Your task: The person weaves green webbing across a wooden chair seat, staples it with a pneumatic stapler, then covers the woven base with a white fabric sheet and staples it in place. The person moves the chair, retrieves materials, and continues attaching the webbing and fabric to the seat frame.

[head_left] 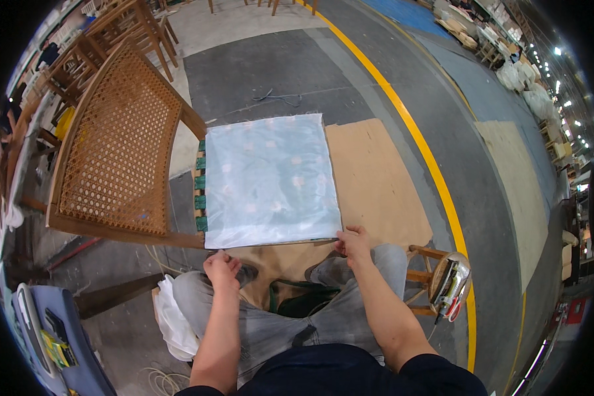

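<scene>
A wooden chair frame with a woven cane back (122,145) stands in front of me, its back toward the left. Over its seat lies a thin white cloth (270,178), through which pale patches show. Green webbing straps (200,191) stick out along the seat's left side. My left hand (223,267) is closed just below the near left corner of the seat; what its fingertips pinch is too small to make out. At the near right corner my right hand (354,245) pinches the edge of the cloth.
A round wooden stool (450,287) with scissors and other tools is at my right. To the left stand a blue-grey case (53,336) and a white bag (173,323). Brown cardboard (376,171) lies under the chair. More wooden chair frames (122,26) stand at the far left.
</scene>
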The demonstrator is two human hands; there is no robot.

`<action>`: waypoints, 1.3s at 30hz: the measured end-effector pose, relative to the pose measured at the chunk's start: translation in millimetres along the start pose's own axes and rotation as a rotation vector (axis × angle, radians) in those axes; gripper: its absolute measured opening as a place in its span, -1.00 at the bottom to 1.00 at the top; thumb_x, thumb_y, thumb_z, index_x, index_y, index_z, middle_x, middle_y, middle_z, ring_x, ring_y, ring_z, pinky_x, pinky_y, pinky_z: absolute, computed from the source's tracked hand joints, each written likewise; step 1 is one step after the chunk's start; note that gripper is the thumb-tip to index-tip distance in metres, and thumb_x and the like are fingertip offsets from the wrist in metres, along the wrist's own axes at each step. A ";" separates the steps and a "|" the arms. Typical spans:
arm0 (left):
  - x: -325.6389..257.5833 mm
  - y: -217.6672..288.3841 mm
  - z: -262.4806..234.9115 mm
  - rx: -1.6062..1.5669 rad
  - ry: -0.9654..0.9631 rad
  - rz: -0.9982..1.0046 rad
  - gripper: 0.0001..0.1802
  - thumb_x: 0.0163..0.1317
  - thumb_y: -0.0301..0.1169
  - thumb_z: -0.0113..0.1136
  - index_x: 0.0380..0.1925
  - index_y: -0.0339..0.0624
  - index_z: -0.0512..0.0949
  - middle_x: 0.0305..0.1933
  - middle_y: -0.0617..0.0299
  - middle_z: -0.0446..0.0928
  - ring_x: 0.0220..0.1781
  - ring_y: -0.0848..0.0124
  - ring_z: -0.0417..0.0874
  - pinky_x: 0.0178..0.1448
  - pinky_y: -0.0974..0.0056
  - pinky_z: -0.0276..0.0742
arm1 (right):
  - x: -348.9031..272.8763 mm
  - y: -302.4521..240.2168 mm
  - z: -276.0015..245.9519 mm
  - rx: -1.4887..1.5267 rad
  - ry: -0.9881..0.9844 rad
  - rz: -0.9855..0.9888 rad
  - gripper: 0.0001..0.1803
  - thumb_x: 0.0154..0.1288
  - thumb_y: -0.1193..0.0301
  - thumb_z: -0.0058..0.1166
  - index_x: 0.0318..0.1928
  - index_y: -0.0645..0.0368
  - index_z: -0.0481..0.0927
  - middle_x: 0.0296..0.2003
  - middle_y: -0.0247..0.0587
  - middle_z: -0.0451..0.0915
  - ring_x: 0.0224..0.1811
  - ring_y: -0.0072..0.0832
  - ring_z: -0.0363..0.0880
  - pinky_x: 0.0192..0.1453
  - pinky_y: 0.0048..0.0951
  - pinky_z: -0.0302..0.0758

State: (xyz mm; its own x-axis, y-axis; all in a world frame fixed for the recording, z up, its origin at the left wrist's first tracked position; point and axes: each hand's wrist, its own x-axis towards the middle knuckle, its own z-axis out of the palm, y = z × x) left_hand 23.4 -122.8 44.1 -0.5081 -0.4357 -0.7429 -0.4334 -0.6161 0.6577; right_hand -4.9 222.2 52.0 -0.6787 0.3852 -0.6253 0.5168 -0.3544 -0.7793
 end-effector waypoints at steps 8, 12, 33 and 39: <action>-72.5 -65.8 108.2 1.014 -0.673 1.517 -0.65 0.16 -0.41 0.44 -0.03 -0.10 0.64 -0.04 0.12 0.58 0.12 0.05 0.59 0.27 -0.05 0.44 | -0.2 -1.0 7.8 -0.068 -0.042 -0.030 -0.43 0.24 0.68 0.36 0.19 0.28 0.37 -0.27 -0.09 0.65 -0.53 -0.45 0.62 -0.53 -0.39 0.58; -63.3 -80.5 147.9 1.115 -0.734 1.588 -0.61 0.05 -0.42 0.47 -0.07 -0.05 0.63 -0.02 0.18 0.56 0.18 0.12 0.56 0.32 -0.03 0.37 | 7.0 -0.2 4.7 -0.076 -0.056 -0.028 -0.40 0.23 0.64 0.41 0.21 0.30 0.37 -0.29 -0.13 0.64 -0.53 -0.46 0.61 -0.51 -0.38 0.56; -45.7 -103.3 164.0 1.097 -0.827 1.733 -0.79 0.13 -0.44 0.35 -0.19 -0.01 0.70 -0.17 0.30 0.58 0.02 0.20 0.56 0.33 -0.02 0.38 | -33.7 -53.6 -392.3 -1.103 0.951 -0.283 -0.52 0.23 0.29 0.45 0.07 0.33 0.70 -0.11 0.13 0.77 0.01 -0.01 0.77 0.20 -0.12 0.62; -43.9 -97.3 148.8 1.232 -0.806 1.742 -0.75 0.18 -0.43 0.32 -0.11 -0.03 0.70 -0.02 0.28 0.60 0.14 0.17 0.56 0.44 -0.11 0.34 | -13.1 -40.2 -409.4 -0.999 0.814 -0.065 -0.54 0.11 0.37 0.48 -0.01 0.39 0.74 -0.14 0.11 0.79 -0.06 -0.06 0.78 0.15 -0.15 0.61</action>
State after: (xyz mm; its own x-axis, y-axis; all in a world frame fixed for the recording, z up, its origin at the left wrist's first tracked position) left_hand -22.9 53.9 31.2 -0.7349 0.5342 0.4178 0.6744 0.6406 0.3672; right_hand 196.8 580.2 74.6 -0.3883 0.9083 -0.1556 0.8989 0.3361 -0.2810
